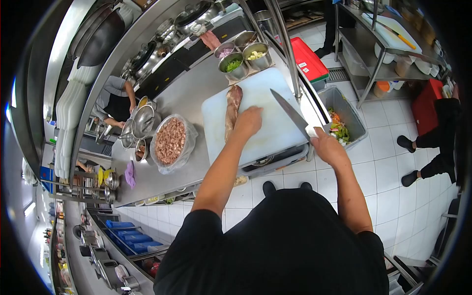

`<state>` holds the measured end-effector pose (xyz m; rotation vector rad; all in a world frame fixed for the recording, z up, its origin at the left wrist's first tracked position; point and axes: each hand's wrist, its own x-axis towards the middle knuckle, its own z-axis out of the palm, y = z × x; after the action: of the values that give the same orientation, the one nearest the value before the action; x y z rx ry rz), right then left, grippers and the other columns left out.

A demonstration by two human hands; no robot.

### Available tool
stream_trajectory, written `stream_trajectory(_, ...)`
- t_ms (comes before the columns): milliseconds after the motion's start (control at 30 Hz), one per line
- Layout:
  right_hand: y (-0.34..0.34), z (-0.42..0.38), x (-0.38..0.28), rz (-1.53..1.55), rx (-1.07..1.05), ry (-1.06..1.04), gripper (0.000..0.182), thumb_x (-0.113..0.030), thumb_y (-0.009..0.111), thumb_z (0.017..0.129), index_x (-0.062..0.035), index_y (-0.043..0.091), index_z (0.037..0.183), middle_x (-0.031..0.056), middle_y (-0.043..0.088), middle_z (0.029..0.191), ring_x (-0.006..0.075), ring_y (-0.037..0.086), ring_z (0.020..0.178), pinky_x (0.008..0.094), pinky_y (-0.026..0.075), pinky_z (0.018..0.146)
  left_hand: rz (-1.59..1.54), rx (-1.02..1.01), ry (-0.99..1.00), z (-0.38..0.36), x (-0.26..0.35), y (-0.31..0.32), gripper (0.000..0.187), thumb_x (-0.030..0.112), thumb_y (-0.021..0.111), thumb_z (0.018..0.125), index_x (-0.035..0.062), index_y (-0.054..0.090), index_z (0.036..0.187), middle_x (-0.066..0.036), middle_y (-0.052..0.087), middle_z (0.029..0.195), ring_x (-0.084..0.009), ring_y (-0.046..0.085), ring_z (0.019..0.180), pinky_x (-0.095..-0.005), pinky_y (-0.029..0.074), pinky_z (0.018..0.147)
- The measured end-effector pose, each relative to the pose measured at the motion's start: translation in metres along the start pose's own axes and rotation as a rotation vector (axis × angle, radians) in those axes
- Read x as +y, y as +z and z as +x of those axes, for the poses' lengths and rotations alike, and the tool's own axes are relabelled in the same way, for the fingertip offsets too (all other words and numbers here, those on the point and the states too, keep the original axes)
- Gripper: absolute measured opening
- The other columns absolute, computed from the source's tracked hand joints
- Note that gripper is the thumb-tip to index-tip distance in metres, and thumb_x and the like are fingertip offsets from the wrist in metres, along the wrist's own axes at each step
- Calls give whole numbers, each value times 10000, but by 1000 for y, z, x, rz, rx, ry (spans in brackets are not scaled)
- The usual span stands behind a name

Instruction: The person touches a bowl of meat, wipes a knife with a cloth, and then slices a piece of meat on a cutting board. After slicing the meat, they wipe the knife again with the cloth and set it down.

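A long strip of raw meat (233, 105) lies lengthwise on the left half of the white cutting board (275, 113). Just right of the meat, my left hand (249, 121) rests low over the board with its fingers curled in; whether anything is under them is hidden. My right hand (328, 147) is closed around the white handle of a large kitchen knife (291, 111). The blade points up and left over the board's right edge, apart from the meat.
Metal containers (233, 67) of chopped vegetables stand behind the board. A bag-lined bowl of diced meat (169, 140) sits to the left. A grey bin of scraps (355, 120) stands at right. Another person (115, 98) works at the far left; someone's legs (427, 147) show at right.
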<state>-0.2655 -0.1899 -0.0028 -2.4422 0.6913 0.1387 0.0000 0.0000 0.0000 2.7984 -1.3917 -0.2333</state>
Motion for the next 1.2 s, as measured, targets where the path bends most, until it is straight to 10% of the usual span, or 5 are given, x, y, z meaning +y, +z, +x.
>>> stream_trajectory(167,-44,-18,-1,338,-46,38,523,-291,569,970,-131,515,1465,141,674,721,210,590,465,362,486,404,-1202,307,-252,-50,8,-3,453,-2,449,955,38,554,1393,-248,629,1282,-322,626,1191,-367,481,1028)
stream_trajectory(567,-57,30,-43,279,-91,-22,488,-306,522,961,-166,567,1426,155,672,766,212,579,469,381,494,461,-418,526,-47,-72,33,36,481,13,552,904,-10,521,1384,-257,538,1358,-430,523,1252,-448,466,1035)
stream_trajectory(867,-49,7,-16,307,-146,10,513,-300,526,954,-144,548,1442,109,623,714,194,553,452,362,478,422,51,152,19,5,-2,0,419,115,710,839,86,666,1254,-154,643,1134,-321,635,1065,-412,511,952)
stream_trajectory(1200,-54,-38,7,456,-196,150,495,-291,552,959,-176,564,1440,69,587,694,139,482,412,309,417,365,-303,70,-275,-30,7,-37,228,139,576,921,48,760,1020,-127,739,1079,-264,678,1023,-371,504,912)
